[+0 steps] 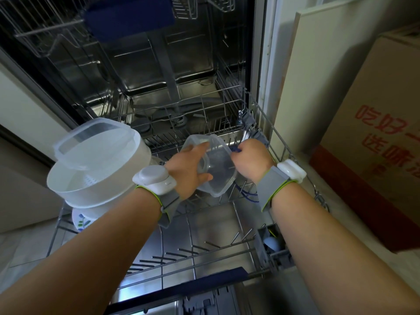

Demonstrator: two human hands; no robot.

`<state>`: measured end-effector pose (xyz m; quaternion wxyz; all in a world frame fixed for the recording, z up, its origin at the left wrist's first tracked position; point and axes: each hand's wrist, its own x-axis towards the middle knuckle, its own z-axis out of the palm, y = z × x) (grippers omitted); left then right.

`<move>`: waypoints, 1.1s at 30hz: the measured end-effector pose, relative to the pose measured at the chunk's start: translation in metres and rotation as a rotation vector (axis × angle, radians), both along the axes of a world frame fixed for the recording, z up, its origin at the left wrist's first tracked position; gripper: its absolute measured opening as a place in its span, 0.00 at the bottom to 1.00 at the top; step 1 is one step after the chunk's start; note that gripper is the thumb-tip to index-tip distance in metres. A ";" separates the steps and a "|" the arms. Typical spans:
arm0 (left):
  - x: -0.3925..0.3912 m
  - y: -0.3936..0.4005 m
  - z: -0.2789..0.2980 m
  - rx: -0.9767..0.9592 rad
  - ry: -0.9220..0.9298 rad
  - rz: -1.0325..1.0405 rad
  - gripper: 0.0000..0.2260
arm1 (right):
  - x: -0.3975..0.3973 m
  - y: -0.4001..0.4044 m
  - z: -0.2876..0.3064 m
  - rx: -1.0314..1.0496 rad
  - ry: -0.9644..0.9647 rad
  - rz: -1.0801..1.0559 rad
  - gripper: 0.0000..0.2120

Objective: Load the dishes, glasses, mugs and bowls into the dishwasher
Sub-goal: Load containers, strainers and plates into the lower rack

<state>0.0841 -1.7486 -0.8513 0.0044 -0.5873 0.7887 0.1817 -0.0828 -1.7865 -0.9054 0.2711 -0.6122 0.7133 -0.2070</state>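
A clear plastic container (219, 171) is held tilted over the pulled-out lower rack (227, 253) of the open dishwasher. My left hand (188, 167) grips its left rim, thumb below and fingers over the edge. My right hand (250, 159) is curled at the container's right rim, by a blue-coated wire; I cannot see exactly what its fingers hold. On the rack's left side stands a stack: a clear lid (95, 142) lying on white plastic bowls (91, 185), with a flower-patterned plate (81, 220) underneath.
The upper rack (45, 30) sits overhead with a dark blue item (129, 17) in it. A grey cutlery basket (272, 244) with a pale round thing inside sits at the rack's right front. A cardboard box (375, 144) and a white board (313, 71) stand to the right.
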 end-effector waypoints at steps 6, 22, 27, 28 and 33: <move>0.001 -0.005 0.019 -0.065 -0.015 -0.043 0.33 | 0.004 0.002 0.005 -0.097 -0.015 0.010 0.11; 0.028 0.006 0.011 -0.065 0.012 0.070 0.35 | 0.023 0.007 0.015 -0.054 -0.009 0.188 0.21; 0.029 0.005 0.001 -0.063 -0.020 0.087 0.39 | 0.025 0.005 0.016 0.030 0.072 0.202 0.20; 0.030 0.004 -0.001 -0.065 -0.023 0.094 0.40 | 0.025 0.005 0.016 0.054 0.097 0.200 0.20; 0.032 0.003 -0.001 -0.038 -0.039 0.088 0.39 | 0.028 0.001 0.007 0.179 0.127 0.167 0.16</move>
